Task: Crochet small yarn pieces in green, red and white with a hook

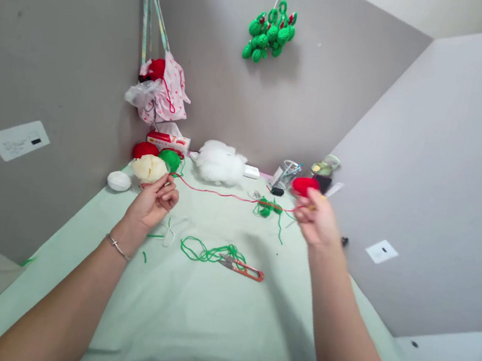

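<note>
My left hand (155,198) is closed in a pinch on one end of a red yarn strand (224,194), beside a cream yarn ball. The strand stretches across to my right hand (318,219), whose fingers are closed on it. A rounded red yarn piece (305,185) shows at the right fingertips; whether it is gripped or lies behind them I cannot tell. Something small and yellowish shows by that thumb, too blurred to name. Between my forearms, orange-handled thread snips (242,268) lie on the table over a loose tangle of green yarn (201,252).
At the back left are the cream ball (150,168), a white ball (119,181), a red ball (145,150), a green ball (169,160) and a tissue box (168,142). White stuffing (218,162) sits behind; a clear cup (286,174) stands right. Green crocheted pieces (271,33) hang above.
</note>
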Motion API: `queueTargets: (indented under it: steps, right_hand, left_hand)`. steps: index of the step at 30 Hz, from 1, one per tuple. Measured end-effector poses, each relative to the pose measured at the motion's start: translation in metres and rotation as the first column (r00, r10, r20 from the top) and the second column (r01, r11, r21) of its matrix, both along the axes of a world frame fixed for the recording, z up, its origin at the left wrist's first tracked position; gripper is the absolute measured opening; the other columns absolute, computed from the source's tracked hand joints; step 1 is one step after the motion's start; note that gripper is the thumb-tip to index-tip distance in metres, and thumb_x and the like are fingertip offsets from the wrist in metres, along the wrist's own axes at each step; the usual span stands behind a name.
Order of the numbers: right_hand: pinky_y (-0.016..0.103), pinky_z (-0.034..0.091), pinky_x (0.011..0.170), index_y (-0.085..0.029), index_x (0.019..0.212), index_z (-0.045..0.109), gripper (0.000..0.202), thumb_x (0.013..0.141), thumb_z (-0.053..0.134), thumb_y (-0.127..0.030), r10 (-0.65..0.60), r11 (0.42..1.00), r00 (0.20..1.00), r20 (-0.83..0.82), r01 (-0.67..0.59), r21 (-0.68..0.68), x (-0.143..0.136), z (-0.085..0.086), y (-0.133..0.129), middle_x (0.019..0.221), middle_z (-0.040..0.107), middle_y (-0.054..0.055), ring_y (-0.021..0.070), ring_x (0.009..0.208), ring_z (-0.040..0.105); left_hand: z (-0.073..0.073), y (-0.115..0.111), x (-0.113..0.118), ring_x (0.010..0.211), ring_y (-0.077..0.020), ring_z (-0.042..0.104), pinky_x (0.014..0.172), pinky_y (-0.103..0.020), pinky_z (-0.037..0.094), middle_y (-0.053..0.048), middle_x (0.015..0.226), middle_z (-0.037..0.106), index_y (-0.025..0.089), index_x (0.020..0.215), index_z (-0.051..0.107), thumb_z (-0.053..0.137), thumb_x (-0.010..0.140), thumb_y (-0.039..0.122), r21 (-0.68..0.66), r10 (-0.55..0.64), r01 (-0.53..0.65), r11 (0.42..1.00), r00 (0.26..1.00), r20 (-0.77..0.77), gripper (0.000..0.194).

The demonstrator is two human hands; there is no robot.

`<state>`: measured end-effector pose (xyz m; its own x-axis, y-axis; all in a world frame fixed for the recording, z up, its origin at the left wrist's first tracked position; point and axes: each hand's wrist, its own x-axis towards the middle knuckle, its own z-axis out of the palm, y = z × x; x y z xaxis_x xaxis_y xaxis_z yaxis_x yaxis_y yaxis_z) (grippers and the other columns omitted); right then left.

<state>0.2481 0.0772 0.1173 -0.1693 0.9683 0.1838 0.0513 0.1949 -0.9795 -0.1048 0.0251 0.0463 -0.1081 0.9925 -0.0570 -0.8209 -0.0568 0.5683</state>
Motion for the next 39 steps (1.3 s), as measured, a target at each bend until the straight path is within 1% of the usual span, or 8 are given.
queueTargets:
  steps: [4,8,12,16,20,27,35,39]
  right_hand:
    - [0.032,0.043,0.069,-0.02,0.125,0.056,0.048,0.092,0.062,-0.055,-0.065,0.992,0.903,0.425,0.014,0.122,-0.07,-0.046,-0.009,0.103,0.067,0.009,0.0197,0.077,0.059]
    - [0.034,0.046,0.082,-0.025,0.126,0.064,0.046,0.087,0.078,-0.044,0.087,0.973,0.646,0.758,-0.22,0.076,-0.106,-0.067,-0.057,0.114,0.068,0.009,0.0245,0.09,0.069]
    - [0.034,0.046,0.075,-0.023,0.127,0.064,0.047,0.086,0.081,-0.041,0.104,0.97,0.396,0.913,-0.242,-0.005,-0.093,-0.071,-0.091,0.117,0.066,0.012,0.0297,0.087,0.073]
    - [0.036,0.047,0.075,-0.019,0.126,0.062,0.04,0.093,0.073,-0.04,0.081,0.987,0.275,0.958,-0.158,-0.039,-0.054,-0.074,-0.096,0.12,0.065,0.016,0.0336,0.091,0.074]
    - [0.038,0.049,0.084,-0.021,0.126,0.063,0.03,0.104,0.053,-0.038,0.11,0.988,0.319,0.941,-0.142,-0.067,-0.029,-0.08,-0.093,0.122,0.068,0.013,0.0302,0.103,0.072]
    - [0.032,0.048,0.08,-0.022,0.104,0.071,0.018,0.09,0.066,-0.031,0.21,0.968,0.501,0.839,-0.226,-0.108,-0.028,-0.084,-0.095,0.105,0.072,0.006,0.0212,0.086,0.067]
    - [0.033,0.052,0.077,-0.013,0.139,0.06,0.055,0.099,0.049,-0.05,0.293,0.956,0.769,0.568,-0.218,-0.198,0.0,-0.052,-0.096,0.097,0.079,0.01,0.0216,0.084,0.067]
    - [0.036,0.053,0.081,-0.01,0.14,0.061,0.057,0.101,0.046,-0.049,0.247,0.968,0.73,0.637,-0.154,-0.199,0.026,-0.048,-0.097,0.098,0.08,0.012,0.0246,0.089,0.07]
  left_hand:
    - [0.008,0.0,-0.012,0.056,-0.007,0.063,0.082,-0.026,0.064,0.007,0.052,0.052,0.016,0.084,0.066,0.042,0.111,0.021,0.003,0.146,-0.147,0.989,0.982,0.116,0.036]
    - [0.013,-0.003,-0.016,0.066,-0.0092,0.07,0.09,-0.035,0.065,0.006,0.059,0.061,0.018,0.085,0.068,0.049,0.109,0.025,0.004,0.2,-0.203,0.979,0.966,0.163,0.031]
    - [0.016,-0.006,-0.007,0.056,-0.0073,0.064,0.081,-0.028,0.065,0.007,0.058,0.057,0.017,0.083,0.069,0.056,0.105,0.023,0.014,0.155,-0.159,0.987,0.977,0.149,0.027]
    - [0.018,-0.01,0.003,0.054,-0.0074,0.06,0.076,-0.026,0.063,0.006,0.059,0.056,0.017,0.083,0.069,0.055,0.106,0.022,0.022,0.099,-0.103,0.994,0.988,0.122,0.027]
    - [0.018,-0.011,0.005,0.052,-0.0062,0.057,0.071,-0.022,0.061,0.006,0.06,0.056,0.015,0.083,0.068,0.055,0.105,0.02,0.017,0.099,-0.102,0.995,0.99,0.103,0.026]
    - [0.017,-0.011,0.011,0.049,-0.0053,0.054,0.067,-0.02,0.059,0.006,0.058,0.054,0.014,0.081,0.067,0.045,0.107,0.015,-0.018,0.091,-0.09,0.996,0.993,0.069,0.034]
    - [0.018,-0.014,0.022,0.047,-0.0055,0.053,0.066,-0.02,0.058,0.005,0.057,0.055,0.014,0.078,0.067,0.046,0.106,0.014,-0.059,0.041,-0.039,0.997,0.999,0.02,0.035]
    - [0.018,-0.013,0.022,0.047,-0.0056,0.053,0.066,-0.02,0.057,0.004,0.057,0.055,0.013,0.078,0.067,0.042,0.107,0.013,-0.066,0.034,-0.033,0.997,0.999,0.013,0.038]
